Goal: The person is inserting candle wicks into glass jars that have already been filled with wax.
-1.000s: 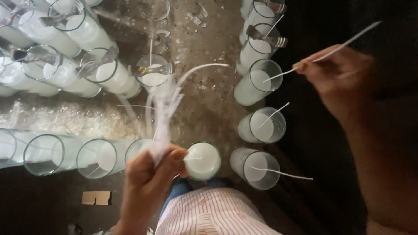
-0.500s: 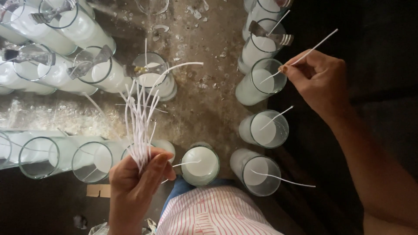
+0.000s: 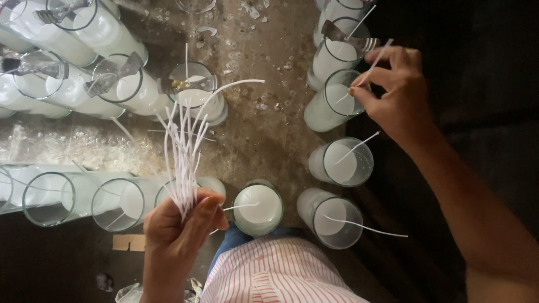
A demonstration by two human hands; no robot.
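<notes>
My left hand (image 3: 177,227) grips a bundle of white wicks (image 3: 182,148) that fans upward over the floor. My right hand (image 3: 393,92) pinches a single white wick (image 3: 370,66) at the rim of a tall glass with white wax (image 3: 331,101) on the right; the wick's lower end dips into that glass. Two glasses below it, one (image 3: 342,161) and another (image 3: 334,216), each hold a leaning wick. A wax-filled glass (image 3: 258,207) stands right by my left hand.
Rows of wax-filled glasses line the upper left (image 3: 120,84) and lower left (image 3: 115,202), some topped with metal wick holders (image 3: 112,76). Wax crumbs litter the dirty floor (image 3: 264,129). A striped shirt (image 3: 275,275) shows at the bottom edge.
My right hand moved up and left with the single wick, bringing it more upright over the right-hand glass. My left hand steadied and the wick bundle stands fanned out.
</notes>
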